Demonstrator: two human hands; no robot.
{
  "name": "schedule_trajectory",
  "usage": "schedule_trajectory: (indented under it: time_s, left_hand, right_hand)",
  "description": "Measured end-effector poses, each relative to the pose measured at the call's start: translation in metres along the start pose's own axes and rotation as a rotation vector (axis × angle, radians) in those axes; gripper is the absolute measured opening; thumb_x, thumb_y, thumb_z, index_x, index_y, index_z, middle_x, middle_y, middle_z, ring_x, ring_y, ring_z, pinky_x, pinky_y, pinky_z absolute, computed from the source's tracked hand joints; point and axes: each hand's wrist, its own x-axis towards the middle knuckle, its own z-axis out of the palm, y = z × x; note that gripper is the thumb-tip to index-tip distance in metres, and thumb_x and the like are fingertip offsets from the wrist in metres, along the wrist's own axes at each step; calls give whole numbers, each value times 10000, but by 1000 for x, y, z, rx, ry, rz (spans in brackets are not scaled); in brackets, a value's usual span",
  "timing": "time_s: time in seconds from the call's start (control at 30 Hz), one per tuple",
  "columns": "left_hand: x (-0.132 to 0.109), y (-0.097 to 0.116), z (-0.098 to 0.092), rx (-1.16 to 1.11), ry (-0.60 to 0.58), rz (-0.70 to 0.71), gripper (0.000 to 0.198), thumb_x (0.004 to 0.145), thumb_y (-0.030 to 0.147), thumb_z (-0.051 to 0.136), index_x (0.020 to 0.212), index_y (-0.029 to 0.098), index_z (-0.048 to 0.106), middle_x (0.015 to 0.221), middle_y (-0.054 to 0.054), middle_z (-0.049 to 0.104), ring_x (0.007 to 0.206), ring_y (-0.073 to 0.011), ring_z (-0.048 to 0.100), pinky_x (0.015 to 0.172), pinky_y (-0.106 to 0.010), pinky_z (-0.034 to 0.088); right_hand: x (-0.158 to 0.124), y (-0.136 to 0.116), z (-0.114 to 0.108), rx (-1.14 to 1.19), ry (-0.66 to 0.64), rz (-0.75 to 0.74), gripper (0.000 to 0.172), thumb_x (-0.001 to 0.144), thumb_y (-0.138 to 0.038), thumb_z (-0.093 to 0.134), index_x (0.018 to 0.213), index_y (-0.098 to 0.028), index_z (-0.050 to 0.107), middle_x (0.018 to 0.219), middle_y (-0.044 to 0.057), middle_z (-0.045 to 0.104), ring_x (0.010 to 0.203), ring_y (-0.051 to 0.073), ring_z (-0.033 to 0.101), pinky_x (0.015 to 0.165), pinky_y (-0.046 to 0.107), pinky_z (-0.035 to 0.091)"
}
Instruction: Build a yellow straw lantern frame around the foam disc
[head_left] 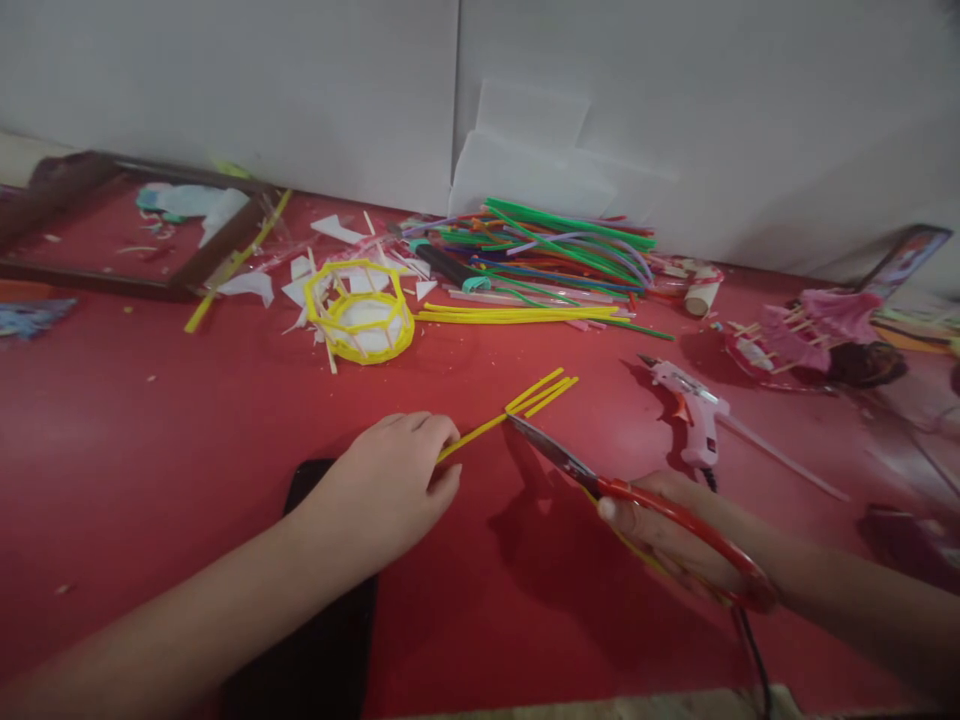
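Note:
My left hand [409, 470] pinches a yellow pipe cleaner [474, 437] that points away to the right. Beside its far end lie several short yellow pieces [551, 395]. In my right hand [675, 530] is a pair of scissors [690, 518] with red handles, the blade tips touching or very near the pipe cleaner's end. Another yellow strand [634, 548] runs beneath the scissors along my right hand; whether the hand grips it I cannot tell. Behind my hands stands a round yellow openwork frame [361, 345] with a white base.
A pink glue gun [701, 425] lies on the red table [450, 630] at the right. Coloured pipe cleaners [570, 245] are heaped at the back, with long yellow ones [517, 314] in front. A black phone-like slab [315, 640] lies under my left arm. A brown frame [180, 290] is far left.

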Motion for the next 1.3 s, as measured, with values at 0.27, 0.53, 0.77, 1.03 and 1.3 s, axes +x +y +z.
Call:
schedule_trajectory:
  time_s: [0.27,0.53,0.77,1.03,1.3]
  left_hand:
    - [3,-1,-6,-54,-3,-45,265,986,259,451,904,207,697,886,-44,746,796,-228,674,699,-337,402]
    - [3,-1,-9,46,21,-126,256,991,314,420,929,223,650,797,-52,730,715,-247,676,617,-324,327]
    - [13,-14,-6,-364,90,-33,258,991,377,379,937,240,592,937,-36,797,882,-233,733,786,-345,481]
    - [60,-7,-19,-293,177,47,242,919,360,522,933,206,708,994,-60,805,928,-242,735,821,-342,537]
    - [82,17,-8,-159,252,106,226,948,222,513,982,151,725,1061,-143,774,981,-306,717,885,-429,516]
  right_hand:
    - [2,-3,-1,-31,33,-1,747,764,-957,439,615,-226,398,504,-39,402,467,106,389,454,254,267]
    - [2,7,-3,-57,4,-110,694,866,-899,392,688,-228,398,558,-49,385,504,98,358,482,251,244]
    - [-8,14,-6,-100,133,-274,672,883,-877,390,696,-231,409,597,-58,326,524,100,326,481,243,265]
    - [-18,-9,-61,-1013,816,-182,245,868,-437,623,1010,-251,695,980,91,766,828,313,724,559,327,371]
    - [48,-56,-143,-1067,917,-140,301,952,-399,585,1030,-127,690,1059,171,761,908,283,706,628,306,351]
